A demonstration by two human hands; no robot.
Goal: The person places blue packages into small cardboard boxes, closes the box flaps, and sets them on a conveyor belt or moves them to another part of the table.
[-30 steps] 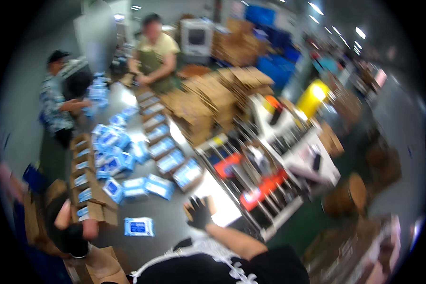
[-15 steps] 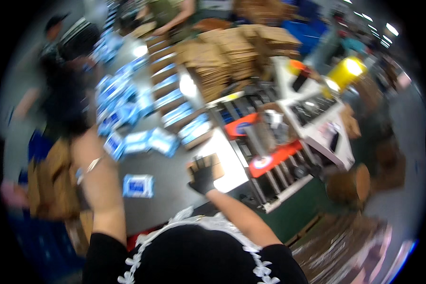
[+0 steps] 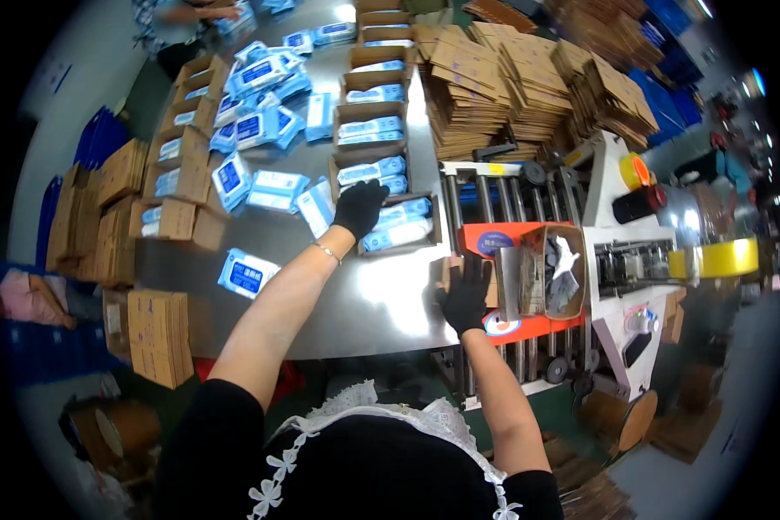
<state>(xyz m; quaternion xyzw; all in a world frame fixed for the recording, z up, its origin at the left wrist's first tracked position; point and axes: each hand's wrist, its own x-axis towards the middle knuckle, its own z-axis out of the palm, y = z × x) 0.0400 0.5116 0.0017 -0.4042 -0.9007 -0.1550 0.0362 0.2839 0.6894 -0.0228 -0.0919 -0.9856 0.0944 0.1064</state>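
My left hand [image 3: 360, 210], in a black glove, has its fingers curled over the wall of the nearest open carton [image 3: 400, 246] in a row. Inside that carton lie light-blue soft packs [image 3: 399, 224], like wipes packs. My right hand [image 3: 464, 299], also black-gloved, lies with spread fingers against a small brown carton [image 3: 447, 267] at the entry of the carton-sealing machine [image 3: 529, 230]; the hand hides much of this carton. A single blue-and-white pack [image 3: 246, 273] lies on the metal table [image 3: 321, 299], left of my left forearm.
Loose packs [image 3: 260, 95] are heaped on the table. A second row of filled cartons [image 3: 182, 165] lines the left edge. Flattened cartons [image 3: 468, 95] are stacked behind the machine. A yellow tape roll [image 3: 728, 258] sticks out at right. Another person [image 3: 178, 26] stands at far left.
My view has turned leftward. My left hand has come from the far left to the nearest carton in the row. My right hand and the small brown carton have moved right to the machine.
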